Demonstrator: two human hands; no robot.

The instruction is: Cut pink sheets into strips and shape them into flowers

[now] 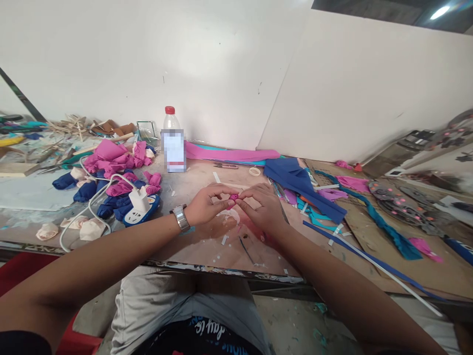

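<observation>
Over the middle of the table, a small magenta rosette [234,196] is pinched between both hands, apparently rolled from thin fabric or crepe paper. On its left side my left hand [209,203], with a metal watch [181,218] at the wrist, grips it between thumb and fingertips. From the other side my right hand [261,207] holds it with thumb and forefinger, the remaining fingers curled behind. Part of the rosette is hidden by the fingertips. Beneath the hands lies a pale round piece [229,217] that is partly covered.
Pink rolled pieces [111,155], blue ones and cream ones [92,229] are heaped at left beside a power strip [142,211] with a white cable. A bottle [170,121] stands by the wall. Blue strips [295,182] and a teal twisted strip [377,217] lie right.
</observation>
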